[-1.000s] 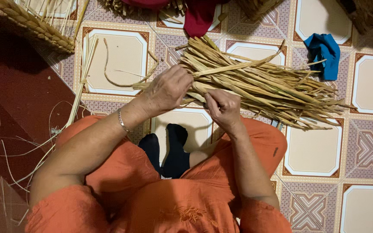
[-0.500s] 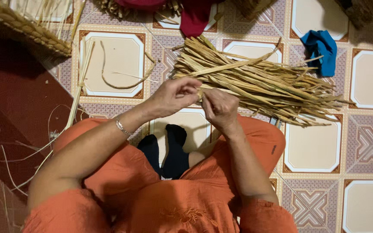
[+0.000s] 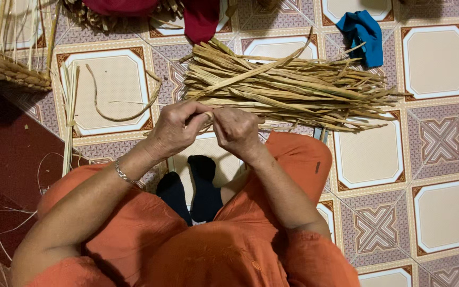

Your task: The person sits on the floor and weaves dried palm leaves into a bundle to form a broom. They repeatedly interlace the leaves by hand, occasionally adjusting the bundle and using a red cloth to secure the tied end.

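Patterned floor tiles bear dry flat straw strips; left hand and right hand pinch one strand

From where I watch, the bundle of dried leaves lies on the tiled floor just beyond both hands, the folded cloth behind its right end, the woven basket edge far left.

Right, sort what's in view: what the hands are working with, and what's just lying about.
In hand:
left hand
right hand
strand pinched between them
bundle of dried straw strips

Lying about:
blue cloth
red cloth
woven basket edge
loose curved strip
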